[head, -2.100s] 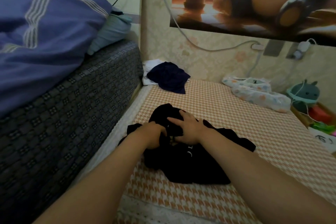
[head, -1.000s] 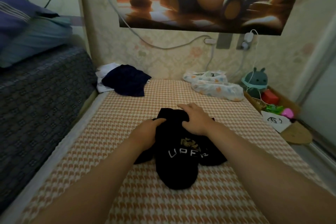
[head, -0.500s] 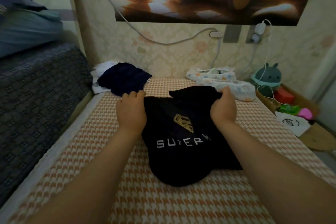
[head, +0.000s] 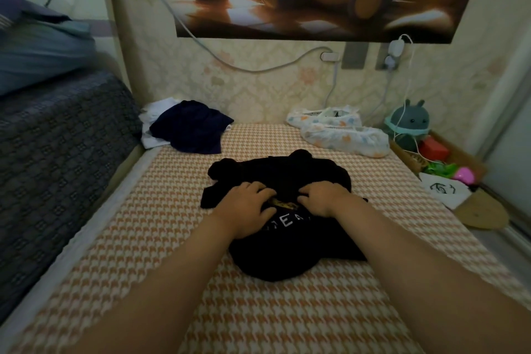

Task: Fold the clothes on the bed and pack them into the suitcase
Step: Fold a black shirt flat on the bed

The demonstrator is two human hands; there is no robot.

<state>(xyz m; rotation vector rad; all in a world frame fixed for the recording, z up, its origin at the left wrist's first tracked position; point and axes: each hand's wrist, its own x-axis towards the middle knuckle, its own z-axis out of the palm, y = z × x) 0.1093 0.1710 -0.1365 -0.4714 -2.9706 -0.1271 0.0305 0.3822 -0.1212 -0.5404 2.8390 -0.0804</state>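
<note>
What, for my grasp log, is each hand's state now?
Left hand: on the shirt, grip cannot be told.
Right hand: curled, gripping the shirt.

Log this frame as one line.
stage: folding | black T-shirt: bunched on bed | left hand: on it | right hand: grips it | suitcase: not in view
</note>
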